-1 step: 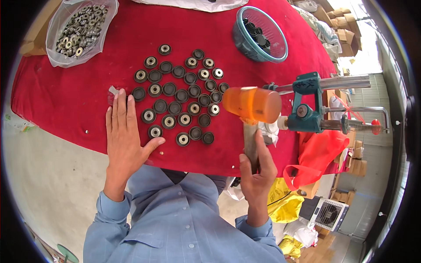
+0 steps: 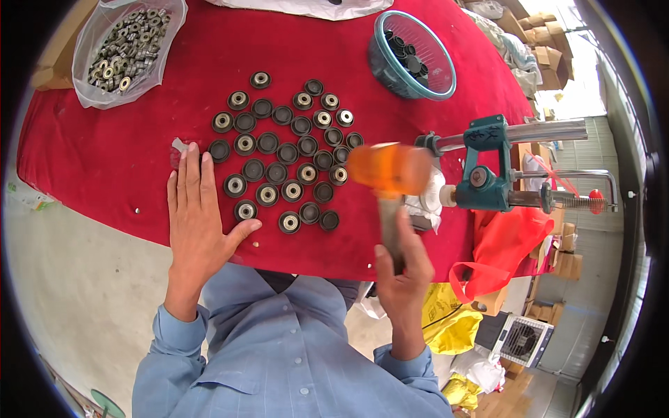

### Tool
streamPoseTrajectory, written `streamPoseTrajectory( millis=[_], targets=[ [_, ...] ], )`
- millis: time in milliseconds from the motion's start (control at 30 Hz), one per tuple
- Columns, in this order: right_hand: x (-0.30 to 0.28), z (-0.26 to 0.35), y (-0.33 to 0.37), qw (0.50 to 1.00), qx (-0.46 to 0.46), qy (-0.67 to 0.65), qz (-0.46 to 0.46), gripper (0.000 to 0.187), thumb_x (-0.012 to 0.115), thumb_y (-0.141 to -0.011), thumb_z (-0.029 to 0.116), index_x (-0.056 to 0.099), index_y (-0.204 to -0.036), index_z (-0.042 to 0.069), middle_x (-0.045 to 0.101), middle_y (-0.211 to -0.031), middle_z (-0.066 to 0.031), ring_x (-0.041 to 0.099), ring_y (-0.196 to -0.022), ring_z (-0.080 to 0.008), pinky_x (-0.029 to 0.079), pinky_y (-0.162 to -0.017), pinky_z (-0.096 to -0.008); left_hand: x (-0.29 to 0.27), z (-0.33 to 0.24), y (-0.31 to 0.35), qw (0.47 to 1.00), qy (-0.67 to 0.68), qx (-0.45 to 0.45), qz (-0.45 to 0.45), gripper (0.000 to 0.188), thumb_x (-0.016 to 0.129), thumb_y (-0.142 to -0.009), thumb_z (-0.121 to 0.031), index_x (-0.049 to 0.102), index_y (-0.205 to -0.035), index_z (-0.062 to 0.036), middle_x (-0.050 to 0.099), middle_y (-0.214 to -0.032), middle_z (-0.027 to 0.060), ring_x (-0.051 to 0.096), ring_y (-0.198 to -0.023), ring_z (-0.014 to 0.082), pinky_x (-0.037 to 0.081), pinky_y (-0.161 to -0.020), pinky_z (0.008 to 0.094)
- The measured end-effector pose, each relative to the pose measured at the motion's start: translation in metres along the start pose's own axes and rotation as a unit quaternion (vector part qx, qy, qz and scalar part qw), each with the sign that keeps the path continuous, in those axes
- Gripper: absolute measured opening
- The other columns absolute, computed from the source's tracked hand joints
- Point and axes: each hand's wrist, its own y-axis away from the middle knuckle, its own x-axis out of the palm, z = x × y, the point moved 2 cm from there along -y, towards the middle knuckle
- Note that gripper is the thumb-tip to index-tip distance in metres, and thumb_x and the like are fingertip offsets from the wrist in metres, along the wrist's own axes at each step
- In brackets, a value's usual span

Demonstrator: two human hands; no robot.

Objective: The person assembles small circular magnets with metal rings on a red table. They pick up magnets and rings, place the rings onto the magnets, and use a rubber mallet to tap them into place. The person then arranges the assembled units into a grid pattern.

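In the head view, gripping with the right hand [image 2: 404,279] the handle of an orange-headed mallet [image 2: 390,169], just right of the frame's centre, with fingers curled round and index finger stretched along it; blurred at the head. Resting the left hand [image 2: 197,230] palm down at the near edge of the red-covered desk [image 2: 132,174], left of centre, with fingers straight, thumb spread and nothing held. Spread out mid-frame, between left hand and mallet: round black caps [image 2: 267,143], some with metal bearings [image 2: 267,194] inside. At upper left, a clear bag [image 2: 81,66] of loose bearings [image 2: 132,52]; at upper right of centre, a teal basket [image 2: 387,76] of black pieces [image 2: 410,59]. At right, a green press [image 2: 481,164], with a white bundle [image 2: 430,198] just left of it.
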Motion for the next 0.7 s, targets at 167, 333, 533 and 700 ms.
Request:
streamPoseTrajectory(
  millis=[167,333,533,700],
  targets=[
    [-0.007,-0.011,-0.007,0.998,0.053,-0.022,0.04,0.068,0.072,-0.09,-0.007,0.058,-0.156,0.004,0.073,-0.123,-0.0183,0.072,-0.108,-0.0251,0.056,-0.097,-0.0354,0.002,0.002,0.0,1.0,-0.008,0.008,-0.009,0.126,0.078,-0.081,-0.068,0.021,-0.169,0.0033,0.02,-0.178,0.0242,0.02,-0.165,0.0402,0.017,-0.133,0.0564],
    [-0.016,-0.004,-0.033,0.995,0.074,-0.062,-0.025,0.062,0.069,-0.094,-0.004,0.057,-0.154,-0.002,0.066,-0.148,-0.0213,0.066,-0.134,-0.0275,0.049,-0.112,-0.0378,0.0,0.002,0.0,1.0,0.0,0.009,-0.009,0.126,0.077,-0.082,-0.069,0.023,-0.169,0.0041,0.022,-0.177,0.0245,0.021,-0.165,0.0405,0.018,-0.132,0.0575],
    [0.005,-0.012,-0.07,0.997,0.048,-0.054,-0.007,0.062,0.067,-0.095,-0.003,0.056,-0.156,0.0,0.068,-0.146,-0.0218,0.067,-0.133,-0.0289,0.05,-0.113,-0.0392,-0.002,0.001,-0.001,1.0,0.012,0.006,-0.002,0.126,0.082,-0.079,-0.064,0.024,-0.168,0.0047,0.024,-0.176,0.0257,0.023,-0.164,0.0414,0.019,-0.132,0.058],
    [0.026,-0.025,-0.09,0.995,0.082,-0.014,0.063,0.064,0.067,-0.095,-0.004,0.055,-0.158,0.004,0.07,-0.141,-0.0221,0.07,-0.128,-0.0293,0.052,-0.11,-0.0388,-0.002,0.001,-0.001,1.0,0.017,0.003,-0.006,0.127,0.086,-0.076,-0.06,0.025,-0.167,0.0049,0.024,-0.176,0.0255,0.023,-0.164,0.0414,0.019,-0.132,0.0578]
  ],
)
